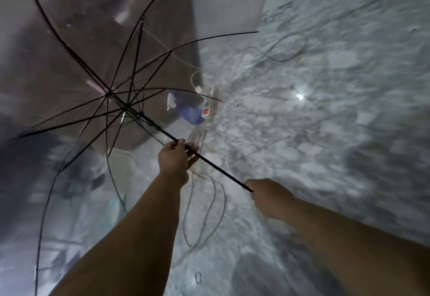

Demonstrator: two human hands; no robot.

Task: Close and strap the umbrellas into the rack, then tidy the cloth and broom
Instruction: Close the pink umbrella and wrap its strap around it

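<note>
Right hand (267, 196) was clenched around the handle end of the umbrella shaft (216, 166); the handle itself was hidden inside the fist. Left hand (175, 158) sat higher on the same shaft, thumb and fingers curled around it, just below the runner (149, 121).

The clear umbrella (76, 63) was fully open, held in the air over the floor (349, 86), canopy tipped up and to the left, ribs spread, runner up near the hub. Not on or in any rack; no rack was identifiable in view.

Under the umbrella on the floor: a white power strip (207, 107) with a lit red switch, white cables (204, 214) looping back toward the person, and a blue object (192, 115) partly hidden beside the strip. Frame was motion-blurred, so floor detail was unreliable.

Judgement: step in hand was closing the first umbrella, early in the task. Next move likely calls for the left hand sliding up to the runner, releasing the catch and pulling it down the shaft while the right steadies the handle. Then wrap the canopy and fasten the strap. Watch rib tips near the cables.
</note>
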